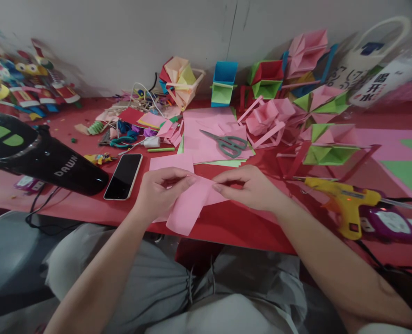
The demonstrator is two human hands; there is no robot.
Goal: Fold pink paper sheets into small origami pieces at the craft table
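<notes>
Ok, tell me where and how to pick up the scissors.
Likely best by the grey handles, the right hand coming from the near right once free of the pink paper: the scissors lie flat on the paper stack, blades pointing left and away, handles toward that hand.

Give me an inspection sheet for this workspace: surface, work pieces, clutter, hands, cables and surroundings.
Surface: red table, crowded with paper and craft pieces.
Work pieces: pink paper in hand; folded paper models at the back.
Clutter: scissors on stacked paper; phone to the left; glue gun to the right.
Hands: left hand pinches the pink paper; right hand is at its edge, grip unclear.
Cables: black cable near the glue gun; another at the left front edge.
Surroundings: grey wall behind; no other person seen.
</notes>
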